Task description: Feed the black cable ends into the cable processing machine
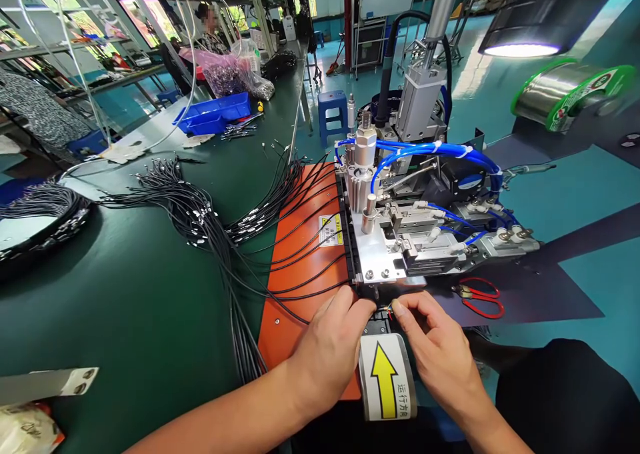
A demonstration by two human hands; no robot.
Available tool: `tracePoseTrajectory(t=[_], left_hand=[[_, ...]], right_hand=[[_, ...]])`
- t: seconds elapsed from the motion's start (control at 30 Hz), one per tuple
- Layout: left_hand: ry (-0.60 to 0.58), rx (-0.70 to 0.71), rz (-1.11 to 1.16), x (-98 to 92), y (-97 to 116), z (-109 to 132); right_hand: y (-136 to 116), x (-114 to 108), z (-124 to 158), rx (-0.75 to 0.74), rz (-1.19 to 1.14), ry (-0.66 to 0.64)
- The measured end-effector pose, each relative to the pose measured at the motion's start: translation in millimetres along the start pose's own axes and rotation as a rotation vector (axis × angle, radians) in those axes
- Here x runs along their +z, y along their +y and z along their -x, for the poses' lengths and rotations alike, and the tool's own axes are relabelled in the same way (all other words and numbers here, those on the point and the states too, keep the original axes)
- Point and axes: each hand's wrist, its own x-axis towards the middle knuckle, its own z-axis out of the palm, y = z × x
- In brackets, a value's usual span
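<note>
My left hand (pixel 336 337) is closed on a black cable (pixel 293 315) close to its end, at the near edge of the soldering machine (pixel 370 241). Thin coloured wires (pixel 388 309) stick out of the cable's end. My right hand (pixel 434 337) pinches these wires between thumb and fingertips, just right of the left hand. Below both hands is a white label with a yellow arrow (pixel 384 377). Further black cables (pixel 305 237) run across the orange plate (pixel 285 287) into the machine's side. The exact grip at the fingertips is partly hidden.
Red-handled cutters (pixel 480 297) lie right of the machine. A solder spool (pixel 570 94) and a dark lamp (pixel 540 14) are at upper right. Cable bundles (pixel 200 221) and a blue bin (pixel 215 113) rest on the green bench (pixel 165 307). Another person (pixel 210 27) sits far back.
</note>
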Motion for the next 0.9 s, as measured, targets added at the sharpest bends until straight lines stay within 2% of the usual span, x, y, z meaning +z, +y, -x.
tracePoseTrajectory(t=[0.27,0.57,0.9], left_hand=[[-0.001,0.010,-0.059,0.1,-0.2,-1.1],[0.031,0.026,-0.050,0.8,-0.3,-0.8],[0.035,0.041,-0.067,0.6,-0.6,-0.5]], right_hand=[[3.9,-1.7,3.8,0.036,-0.069,-0.001],[5.1,1.1,2.5,-0.145,0.007,0.018],[8.2,1.0,1.4,-0.084,0.060,0.009]])
